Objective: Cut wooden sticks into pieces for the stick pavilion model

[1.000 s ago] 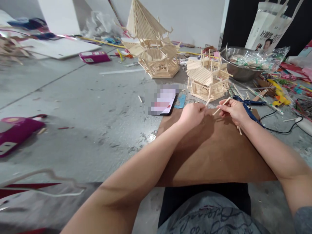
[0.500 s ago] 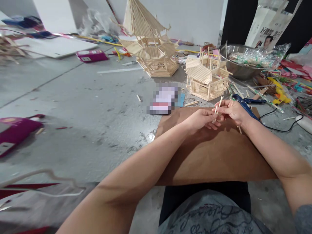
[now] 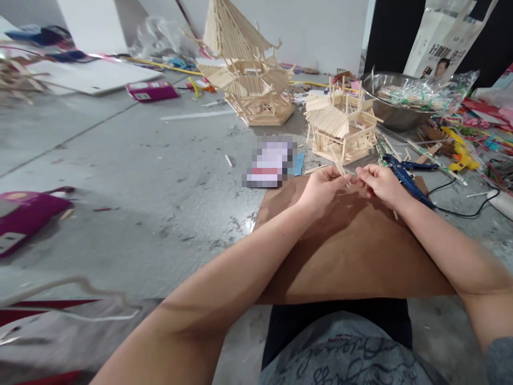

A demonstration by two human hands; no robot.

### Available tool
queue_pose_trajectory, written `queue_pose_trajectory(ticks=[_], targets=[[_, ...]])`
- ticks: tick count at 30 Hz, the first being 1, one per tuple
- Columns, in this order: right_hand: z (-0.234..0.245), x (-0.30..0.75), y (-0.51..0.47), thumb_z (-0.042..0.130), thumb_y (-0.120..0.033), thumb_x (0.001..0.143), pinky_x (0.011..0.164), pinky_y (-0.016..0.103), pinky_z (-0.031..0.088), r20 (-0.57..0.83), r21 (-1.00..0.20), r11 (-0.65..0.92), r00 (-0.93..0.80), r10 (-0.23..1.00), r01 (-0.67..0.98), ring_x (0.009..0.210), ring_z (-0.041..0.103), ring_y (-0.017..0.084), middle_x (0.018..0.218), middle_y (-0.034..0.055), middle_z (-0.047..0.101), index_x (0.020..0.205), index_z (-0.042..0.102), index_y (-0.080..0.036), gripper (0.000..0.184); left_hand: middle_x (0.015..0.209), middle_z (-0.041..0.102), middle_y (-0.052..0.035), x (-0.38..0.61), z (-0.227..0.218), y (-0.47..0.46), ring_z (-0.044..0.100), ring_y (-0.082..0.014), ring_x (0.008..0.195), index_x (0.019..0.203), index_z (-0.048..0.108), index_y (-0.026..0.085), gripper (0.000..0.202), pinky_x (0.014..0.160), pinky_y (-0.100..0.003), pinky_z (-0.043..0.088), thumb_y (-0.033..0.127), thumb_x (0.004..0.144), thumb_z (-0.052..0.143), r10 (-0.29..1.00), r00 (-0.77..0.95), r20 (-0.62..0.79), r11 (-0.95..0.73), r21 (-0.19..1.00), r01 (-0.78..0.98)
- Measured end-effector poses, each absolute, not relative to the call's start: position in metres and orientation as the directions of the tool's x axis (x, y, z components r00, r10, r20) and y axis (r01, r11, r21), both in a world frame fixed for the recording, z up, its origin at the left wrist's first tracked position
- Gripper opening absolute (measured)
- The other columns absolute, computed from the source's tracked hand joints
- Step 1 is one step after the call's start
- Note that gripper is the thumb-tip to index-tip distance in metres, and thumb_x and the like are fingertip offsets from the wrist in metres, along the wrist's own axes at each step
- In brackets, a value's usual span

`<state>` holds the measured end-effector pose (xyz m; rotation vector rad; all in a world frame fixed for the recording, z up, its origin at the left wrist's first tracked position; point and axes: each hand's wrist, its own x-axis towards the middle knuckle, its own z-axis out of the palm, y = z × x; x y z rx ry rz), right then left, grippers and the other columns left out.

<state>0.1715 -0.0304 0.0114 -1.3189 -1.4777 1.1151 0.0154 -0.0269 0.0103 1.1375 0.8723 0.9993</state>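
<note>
Head view: a grey tabletop fills most of the scene, stained with dark marks.
Brown sheet: lies on the near part of the tabletop, under both forearms; the brown sheet reaches the front edge.
Tall model: a tiered tower of wooden sticks, the tall model stands upright towards the back, with a pointed roof.
Steel bowl: at the back right, the steel bowl holds bundled sticks and clear plastic.
Small model: hexagonal and partly roofed, the small model stands just beyond the hands.
Blue tool: corded, the blue tool lies to the right of the right hand.
Left hand: thumb and fingers of the left hand are pinched together on thin sticks.
Right hand: close beside the left, the right hand has its fingers curled; whether they grip anything I cannot tell.
Phone: the phone lies near the sheet's far left corner.
Thin sticks: the thin sticks slant up from the left fingertips, above the sheet's far edge.
</note>
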Motion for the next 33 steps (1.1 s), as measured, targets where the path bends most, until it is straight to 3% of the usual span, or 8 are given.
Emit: queue_pose_trajectory(ticks=[5, 8, 10, 14, 20, 29, 33], targets=[[0.013, 0.169, -0.034, 0.058, -0.051, 0.071, 0.032, 0.018, 0.031, -0.102, -0.956, -0.023, -0.258, 0.961, 0.293, 0.035, 0.046, 0.005, 0.062, 0.0004, 0.062, 0.066, 0.056, -0.016, 0.036, 0.061, 0.06, 0.001, 0.017, 0.001, -0.022, 0.052, -0.0066, 0.053, 0.059, 0.053, 0.013, 0.026, 0.054, -0.021, 0.041, 0.032, 0.06, 0.071, 0.973, 0.23, -0.033, 0.094, 0.961, -0.259], [0.015, 0.165, -0.036, 0.059, -0.046, 0.071, 0.032, 0.018, 0.032, -0.135, -0.955, -0.059, -0.249, 0.959, 0.289, 0.035, 0.047, 0.005, 0.068, 0.0025, 0.065, 0.067, 0.058, -0.015, 0.031, 0.063, 0.062, -0.0003, 0.02, -0.001, -0.023, 0.054, -0.008, 0.057, 0.059, 0.054, 0.013, 0.024, 0.058, -0.022, 0.043, 0.029, 0.059, 0.072, 0.976, 0.219, 0.013, 0.058, 0.948, -0.314], [0.014, 0.163, -0.037, 0.06, -0.045, 0.071, 0.032, 0.018, 0.032, -0.141, -0.95, -0.071, -0.214, 0.967, 0.305, 0.034, 0.046, 0.005, 0.062, 0.0021, 0.064, 0.066, 0.059, -0.015, 0.03, 0.062, 0.062, 0.0001, 0.021, 0.0, -0.025, 0.055, -0.0078, 0.056, 0.059, 0.054, 0.013, 0.022, 0.057, -0.021, 0.043, 0.028, 0.06, 0.071, 0.977, 0.208, 0.039, 0.029, 0.949, -0.313], [0.01, 0.16, -0.039, 0.057, -0.043, 0.072, 0.033, 0.019, 0.03, -0.106, -0.936, -0.042, -0.166, 0.98, 0.349, 0.032, 0.043, 0.008, 0.04, -0.0017, 0.052, 0.062, 0.06, -0.016, 0.029, 0.059, 0.061, 0.0014, 0.024, 0.001, -0.028, 0.053, -0.0073, 0.052, 0.063, 0.054, 0.014, 0.017, 0.054, -0.021, 0.041, 0.024, 0.064, 0.067, 0.976, 0.199, 0.087, -0.028, 0.96, -0.279], [0.012, 0.156, -0.044, 0.051, -0.029, 0.072, 0.037, 0.021, 0.031, 0.003, -0.887, 0.032, -0.064, 0.998, 0.46, 0.033, 0.044, 0.009, 0.037, -0.0028, 0.049, 0.057, 0.057, -0.016, 0.021, 0.062, 0.061, 0.0017, 0.026, -0.002, -0.03, 0.055, -0.0082, 0.059, 0.07, 0.054, 0.016, 0.01, 0.056, -0.019, 0.041, 0.023, 0.07, 0.061, 0.979, 0.166, 0.118, -0.089, 0.982, -0.168], [0.013, 0.154, -0.046, 0.047, -0.023, 0.072, 0.037, 0.019, 0.028, 0.093, -0.922, 0.111, -0.065, 0.994, 0.371, 0.032, 0.039, 0.007, 0.034, -0.0052, 0.045, 0.053, 0.052, -0.017, 0.021, 0.063, 0.06, 0.0018, 0.03, 0.003, -0.034, 0.056, -0.0083, 0.058, 0.069, 0.051, 0.015, 0.007, 0.066, -0.024, 0.045, 0.019, 0.074, 0.054, 0.987, 0.161, 0.027, 0.04, 0.916, -0.4], [0.007, 0.156, -0.043, 0.048, -0.026, 0.073, 0.036, 0.019, 0.027, 0.097, -0.941, 0.111, -0.06, 0.993, 0.32, 0.032, 0.04, 0.007, 0.035, -0.0048, 0.047, 0.056, 0.054, -0.017, 0.021, 0.059, 0.059, 0.0011, 0.029, 0.006, -0.035, 0.054, -0.0082, 0.053, 0.07, 0.052, 0.015, 0.009, 0.057, -0.022, 0.043, 0.022, 0.074, 0.056, 0.975, 0.209, -0.075, 0.159, 0.895, -0.418]])
